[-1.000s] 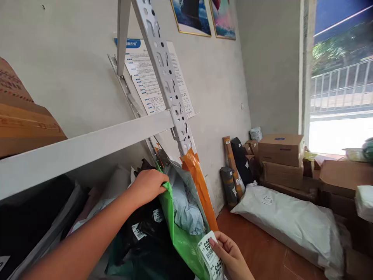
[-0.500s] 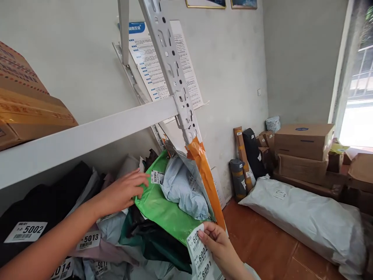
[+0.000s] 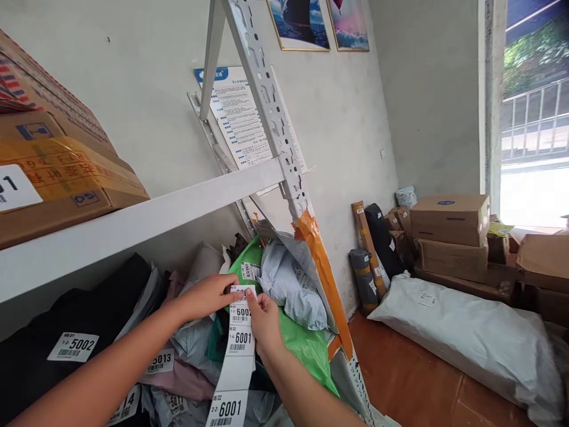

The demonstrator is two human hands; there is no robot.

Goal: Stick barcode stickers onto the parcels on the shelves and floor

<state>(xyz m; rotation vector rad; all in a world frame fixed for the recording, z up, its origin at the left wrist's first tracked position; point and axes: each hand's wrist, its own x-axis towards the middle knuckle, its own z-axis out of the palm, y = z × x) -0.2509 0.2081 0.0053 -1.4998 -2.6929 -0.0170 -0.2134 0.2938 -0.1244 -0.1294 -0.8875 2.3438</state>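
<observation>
A hanging strip of white number labels (image 3: pixel 240 350), printed with 6001 and similar numbers, is pinched near its top by my right hand (image 3: pixel 265 320). My left hand (image 3: pixel 213 296) grips the strip's upper left edge, its fingers partly hidden. Behind both hands lies a green plastic mailer bag (image 3: pixel 306 344) with a barcode label. A pale blue-white wrapped parcel (image 3: pixel 291 290) rests on the green bag, beside the shelf post. Under my left forearm are a black parcel (image 3: pixel 73 320) labelled 5002 and a pink parcel (image 3: pixel 189 376) labelled 5013.
A white shelf beam (image 3: pixel 146 222) runs above the parcels, with a cardboard box (image 3: pixel 80 157) on it. The shelf post (image 3: pixel 278 118) is wrapped in orange tape (image 3: pixel 326 273). On the floor to the right lie a long white parcel (image 3: pixel 466 338) and stacked cartons (image 3: pixel 448 219).
My right hand has brought the label strip up and left, over the green bag. My left hand has come off the bag's edge and onto the strip's top. The camera view has shifted.
</observation>
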